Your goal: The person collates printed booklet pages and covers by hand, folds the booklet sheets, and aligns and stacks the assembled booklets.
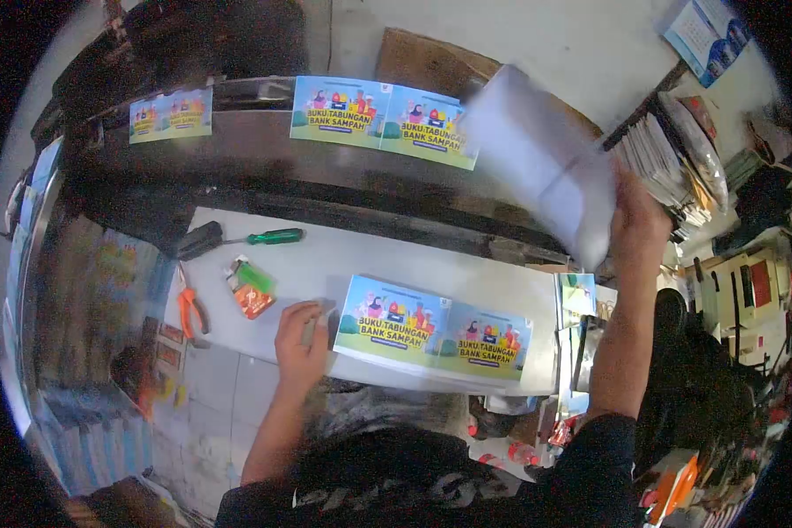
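My right hand [638,216] is raised at the right, gripping a white paper sheet [541,158] that is smeared by motion. My left hand [303,343] rests at the front edge of the white work table with curled fingers. A small pale thing seems to be pinched in it, too small to name. Just right of that hand lies a stack of printed covers [431,330] reading "BUKU TABUNGAN BANK SAMPAH". More covers [383,119] lie on the dark ledge behind, partly overlapped by the white sheet.
Orange-handled pliers [191,304], a green-and-red packet [251,286] and a green-handled screwdriver [273,237] lie left on the white table [317,260]. Another cover [171,115] is on the ledge. Paper piles [651,154] stand at right.
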`<state>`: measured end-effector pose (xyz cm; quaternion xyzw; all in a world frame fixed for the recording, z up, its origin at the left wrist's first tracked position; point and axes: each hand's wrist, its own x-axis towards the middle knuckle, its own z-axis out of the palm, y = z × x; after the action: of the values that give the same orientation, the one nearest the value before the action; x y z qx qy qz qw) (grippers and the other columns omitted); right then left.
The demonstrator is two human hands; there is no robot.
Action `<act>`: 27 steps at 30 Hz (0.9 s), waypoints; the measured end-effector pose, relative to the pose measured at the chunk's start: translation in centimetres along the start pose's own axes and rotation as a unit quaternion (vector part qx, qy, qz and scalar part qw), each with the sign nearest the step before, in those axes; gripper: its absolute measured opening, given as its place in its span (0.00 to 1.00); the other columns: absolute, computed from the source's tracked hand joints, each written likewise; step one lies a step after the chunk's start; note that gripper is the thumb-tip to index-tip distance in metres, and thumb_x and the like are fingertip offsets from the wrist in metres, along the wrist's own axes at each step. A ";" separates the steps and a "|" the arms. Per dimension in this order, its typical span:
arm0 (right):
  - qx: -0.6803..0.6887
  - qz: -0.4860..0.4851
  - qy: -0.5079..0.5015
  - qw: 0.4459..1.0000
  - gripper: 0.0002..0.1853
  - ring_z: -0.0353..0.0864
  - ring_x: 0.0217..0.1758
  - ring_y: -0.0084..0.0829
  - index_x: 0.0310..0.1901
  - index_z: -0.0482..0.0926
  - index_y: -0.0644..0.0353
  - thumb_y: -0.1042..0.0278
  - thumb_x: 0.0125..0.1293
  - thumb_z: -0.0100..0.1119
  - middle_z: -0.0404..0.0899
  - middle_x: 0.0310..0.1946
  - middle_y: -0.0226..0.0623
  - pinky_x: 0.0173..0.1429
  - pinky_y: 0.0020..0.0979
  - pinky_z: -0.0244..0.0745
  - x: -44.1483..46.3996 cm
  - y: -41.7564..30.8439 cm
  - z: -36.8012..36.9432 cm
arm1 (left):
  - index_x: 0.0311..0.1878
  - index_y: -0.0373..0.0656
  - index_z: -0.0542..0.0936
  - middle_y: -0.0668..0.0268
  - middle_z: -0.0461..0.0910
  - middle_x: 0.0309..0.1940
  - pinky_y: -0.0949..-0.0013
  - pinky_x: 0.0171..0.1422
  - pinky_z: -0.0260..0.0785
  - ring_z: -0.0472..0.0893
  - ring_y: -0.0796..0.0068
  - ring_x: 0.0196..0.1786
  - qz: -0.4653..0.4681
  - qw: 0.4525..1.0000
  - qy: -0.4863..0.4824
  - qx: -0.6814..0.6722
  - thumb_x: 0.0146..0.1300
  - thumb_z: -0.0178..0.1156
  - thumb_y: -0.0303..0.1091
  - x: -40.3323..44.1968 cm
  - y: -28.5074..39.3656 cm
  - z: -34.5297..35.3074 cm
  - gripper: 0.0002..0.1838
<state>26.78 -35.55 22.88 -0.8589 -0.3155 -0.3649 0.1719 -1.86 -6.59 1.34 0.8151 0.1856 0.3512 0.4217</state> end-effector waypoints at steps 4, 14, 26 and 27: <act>-0.074 -0.062 0.070 0.993 0.27 0.78 0.60 0.39 0.58 0.77 0.49 0.83 0.57 0.52 0.78 0.58 0.38 0.63 0.39 0.73 1.6 4.4 3.6 | 0.43 0.35 0.79 0.55 0.79 0.46 0.63 0.58 0.70 0.79 0.60 0.50 0.005 1.000 0.004 0.001 0.61 0.59 0.23 0.0 0.0 0.2 0.08; 0.033 0.041 -0.330 0.943 0.23 0.74 0.61 0.46 0.57 0.76 0.55 0.67 0.59 0.63 0.76 0.58 0.44 0.67 0.42 0.68 -8.3 -0.8 5.6 | 0.45 0.35 0.78 0.53 0.78 0.46 0.61 0.58 0.70 0.79 0.55 0.50 0.011 1.000 -0.010 0.003 0.61 0.58 0.24 -0.2 -0.1 -0.2 0.10; 0.138 -0.113 -0.463 0.868 0.28 0.73 0.62 0.43 0.57 0.75 0.53 0.52 0.57 0.67 0.73 0.61 0.41 0.62 0.41 0.73 -16.7 -11.4 2.2 | 0.44 0.34 0.78 0.52 0.79 0.46 0.61 0.57 0.71 0.79 0.54 0.49 0.028 0.999 -0.026 0.017 0.61 0.59 0.23 0.2 0.5 -0.2 0.09; 0.164 -0.075 -0.491 0.852 0.25 0.75 0.61 0.43 0.55 0.77 0.54 0.54 0.57 0.67 0.76 0.59 0.41 0.61 0.41 0.73 -15.9 -11.4 2.0 | 0.44 0.34 0.78 0.52 0.79 0.46 0.61 0.57 0.71 0.79 0.54 0.49 0.029 0.999 -0.024 0.017 0.61 0.59 0.23 0.2 0.5 -0.2 0.09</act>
<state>11.72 -32.62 10.56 -0.8594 -0.4777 0.1493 0.1049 -1.92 -6.63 1.87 0.8355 0.1579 0.3399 0.4017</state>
